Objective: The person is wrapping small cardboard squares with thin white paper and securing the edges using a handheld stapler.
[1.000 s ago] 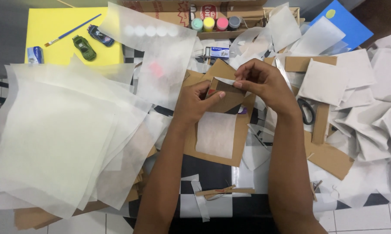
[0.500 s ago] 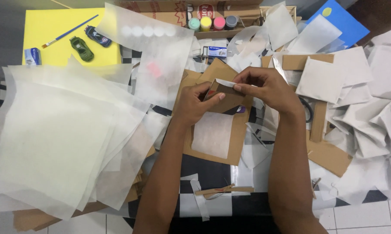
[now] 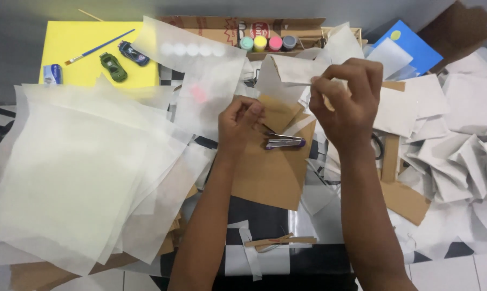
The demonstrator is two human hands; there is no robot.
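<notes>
My right hand [image 3: 345,102] is raised above the table and pinches a white paper sheet [image 3: 289,70] by its edge, so the sheet hangs out to the left. My left hand [image 3: 242,121] rests lower, its curled fingers on a folded flap of the brown cardboard sheet [image 3: 268,175]. A small purple stapler [image 3: 284,143] lies on that cardboard just right of my left hand, with no hand on it.
A big stack of translucent white sheets [image 3: 71,178] fills the left. Behind lie a yellow board [image 3: 79,46] with two toy cars and a paintbrush, paint pots [image 3: 268,42], and a blue sheet [image 3: 410,48]. Crumpled white papers [image 3: 459,145] and cardboard strips [image 3: 405,199] crowd the right.
Both hands were together over the cardboard. My right hand has since risen to the right with a white sheet; the stapler now lies on the cardboard, and the white piece on it is gone.
</notes>
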